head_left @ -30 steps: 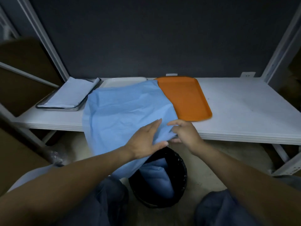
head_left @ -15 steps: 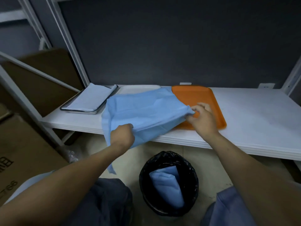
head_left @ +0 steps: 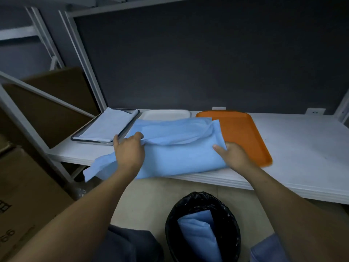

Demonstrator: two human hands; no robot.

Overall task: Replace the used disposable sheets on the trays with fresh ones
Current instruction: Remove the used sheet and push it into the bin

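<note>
Backed by a dark wall, the white shelf (head_left: 294, 159) carries, from the left, a metal tray (head_left: 94, 141) lined with a pale sheet (head_left: 109, 125), a bare white tray (head_left: 166, 114), and a bare orange tray (head_left: 243, 137). The blue sheet (head_left: 179, 156) lies in front, lapping the orange one's edge. The left hand (head_left: 130, 150) curls its fingers over a bunched fold, and the right hand (head_left: 234, 154) pinches the right edge, thumb on top and fingers apparently tucked beneath, a two-sided hold suited to folding it to tray size. Below, a bin (head_left: 232, 220) holds a second blue sheet (head_left: 200, 239), likely used.
</note>
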